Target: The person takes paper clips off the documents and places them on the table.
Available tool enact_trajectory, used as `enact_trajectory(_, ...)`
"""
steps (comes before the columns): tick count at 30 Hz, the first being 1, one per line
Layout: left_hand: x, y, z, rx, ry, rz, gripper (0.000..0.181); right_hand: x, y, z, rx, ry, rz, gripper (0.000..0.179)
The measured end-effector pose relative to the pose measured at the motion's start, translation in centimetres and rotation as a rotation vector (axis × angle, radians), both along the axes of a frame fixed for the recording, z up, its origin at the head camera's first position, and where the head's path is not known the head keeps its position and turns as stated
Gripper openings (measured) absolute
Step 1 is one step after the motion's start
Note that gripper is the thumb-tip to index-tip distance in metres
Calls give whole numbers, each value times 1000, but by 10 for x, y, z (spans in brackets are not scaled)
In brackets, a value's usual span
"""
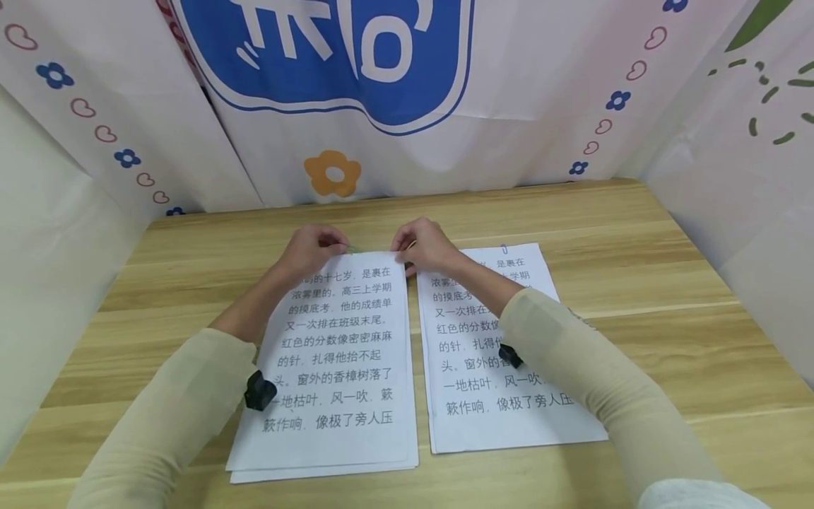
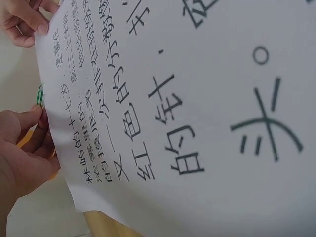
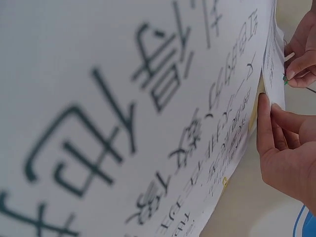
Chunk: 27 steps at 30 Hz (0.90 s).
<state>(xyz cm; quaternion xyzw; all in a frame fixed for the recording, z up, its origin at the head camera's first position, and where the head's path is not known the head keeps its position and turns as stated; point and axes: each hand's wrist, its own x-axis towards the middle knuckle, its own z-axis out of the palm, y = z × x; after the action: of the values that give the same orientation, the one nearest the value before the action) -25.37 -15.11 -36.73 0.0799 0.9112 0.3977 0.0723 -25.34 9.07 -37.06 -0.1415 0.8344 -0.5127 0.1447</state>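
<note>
Two stacks of white printed paper lie side by side, the left stack [image 1: 337, 353] showing a second sheet's edge at its bottom. At the top edge of this stack my left hand [image 1: 313, 249] pinches a green paper clip [image 2: 39, 95] between thumb and fingertips. My right hand [image 1: 427, 244] grips the same stack's top right corner, thumb on one face and fingers on the other, as the right wrist view shows. Partly under my right forearm lies the right stack [image 1: 509, 431], with a small paper clip [image 1: 504, 249] on its top edge.
The papers rest on a light wooden table [image 1: 687, 353]. Behind its far edge hangs a white printed cloth [image 1: 509, 148] with a blue emblem and flowers, and pale sheeting encloses both sides. A small black device [image 1: 259, 390] sits at my left wrist.
</note>
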Motion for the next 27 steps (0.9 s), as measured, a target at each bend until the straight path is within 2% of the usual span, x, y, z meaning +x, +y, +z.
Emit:
enact_trajectory(3,-1,-1,1,7,-5,14,15,0,0,0,5,0,-5,11)
enact_trajectory(12,-2,-4,0,75,-2,4,14,0,0,1,-7,-17,-19,13)
enact_trajectory(27,-4,0,-3,23,5,71,16,-1,0,-1,-4,-6,-17,12)
